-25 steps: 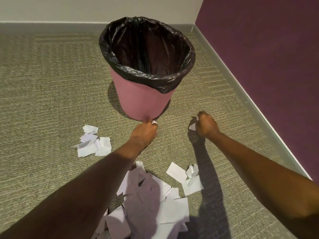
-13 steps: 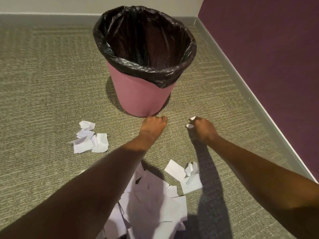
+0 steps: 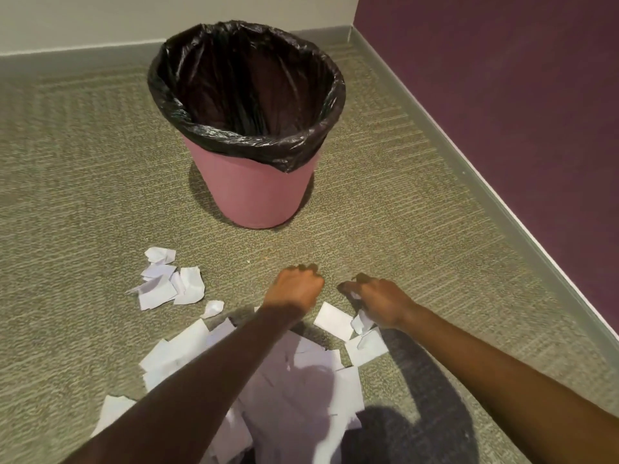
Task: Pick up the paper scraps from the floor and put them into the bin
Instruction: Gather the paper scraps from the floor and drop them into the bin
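my left hand (image 3: 294,285) is fisted, contents hidden, my right hand (image 3: 378,301) pinches a small scrap; the paper scraps (image 3: 301,380) on the floor (image 3: 83,195) before the bin (image 3: 254,195) look light, limp, best gathered by edges.

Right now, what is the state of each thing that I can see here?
Bin: upright, open, black liner over rim.
Left hand: closed in a fist, contents hidden.
Right hand: closed on a paper scrap.
Scraps: lying loose on the carpet.
Large pile: on the carpet.
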### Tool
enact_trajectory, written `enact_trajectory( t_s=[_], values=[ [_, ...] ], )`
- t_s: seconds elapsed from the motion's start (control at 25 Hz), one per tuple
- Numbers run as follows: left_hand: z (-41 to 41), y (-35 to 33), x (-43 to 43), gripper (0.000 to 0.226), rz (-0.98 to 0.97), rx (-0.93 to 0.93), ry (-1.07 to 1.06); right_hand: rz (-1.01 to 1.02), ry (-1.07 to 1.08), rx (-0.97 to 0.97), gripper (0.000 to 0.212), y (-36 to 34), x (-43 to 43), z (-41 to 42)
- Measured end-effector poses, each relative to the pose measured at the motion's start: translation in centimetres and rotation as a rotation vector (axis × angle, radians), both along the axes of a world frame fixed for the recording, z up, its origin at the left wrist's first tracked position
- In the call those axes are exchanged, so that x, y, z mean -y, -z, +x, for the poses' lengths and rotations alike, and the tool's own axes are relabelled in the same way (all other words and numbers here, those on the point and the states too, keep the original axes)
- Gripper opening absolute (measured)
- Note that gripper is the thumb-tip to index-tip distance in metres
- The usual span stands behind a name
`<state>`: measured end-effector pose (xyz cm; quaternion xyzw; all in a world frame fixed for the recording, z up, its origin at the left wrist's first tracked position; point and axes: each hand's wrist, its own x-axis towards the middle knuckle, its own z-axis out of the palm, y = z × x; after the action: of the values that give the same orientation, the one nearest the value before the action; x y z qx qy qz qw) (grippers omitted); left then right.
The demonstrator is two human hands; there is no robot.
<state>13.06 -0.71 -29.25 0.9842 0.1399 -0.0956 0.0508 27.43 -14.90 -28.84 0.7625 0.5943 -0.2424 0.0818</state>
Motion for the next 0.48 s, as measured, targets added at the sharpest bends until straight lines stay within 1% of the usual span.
enact_trajectory(
  t_s=[0.08, 0.16, 0.2, 0.24, 0.28, 0.32, 0.4, 0.44, 0.48],
  values=[
    [-0.9, 0.6, 2.5, 0.020, -0.055, 0.044, 0.059, -0.064, 0.004, 0.019, 0.052, -0.1, 1.1, -0.9],
    [-1.7, 1.6, 4.2, 0.032, -0.061, 0.072, 0.123, -0.109, -0.011, 0.001, 0.044, -0.1, 2.1, -1.5],
    [-2.1, 2.4, 4.8, 0.041, -0.056, 0.076, 0.128, -0.132, -0.004, -0.054, 0.040, -0.3, 2.6, -1.7],
    [-2.3, 2.9, 5.3, 0.050, -0.045, 0.038, 0.120, -0.160, 0.024, -0.127, 0.039, -0.7, 3.0, -1.7],
    [-2.4, 3.5, 5.8, 0.056, -0.023, -0.012, 0.126, -0.196, 0.054, -0.194, 0.043, -1.2, 3.5, -1.6],
    [-2.5, 3.9, 6.0, 0.058, -0.007, -0.050, 0.127, -0.261, 0.069, -0.229, 0.053, -1.7, 3.8, -1.5],
    [-2.3, 3.2, 6.6, 0.053, 0.003, -0.047, 0.128, -0.393, 0.069, -0.178, 0.082, -2.6, 4.8, -2.3],
    [-2.2, 2.9, 6.7, 0.043, 0.036, -0.022, 0.137, -0.412, 0.056, -0.119, 0.093, -2.4, 5.3, -3.2],
    [-2.1, 2.4, 6.8, 0.027, 0.070, -0.015, 0.145, -0.396, 0.037, -0.055, 0.099, -1.9, 5.9, -4.4]
  ],
)
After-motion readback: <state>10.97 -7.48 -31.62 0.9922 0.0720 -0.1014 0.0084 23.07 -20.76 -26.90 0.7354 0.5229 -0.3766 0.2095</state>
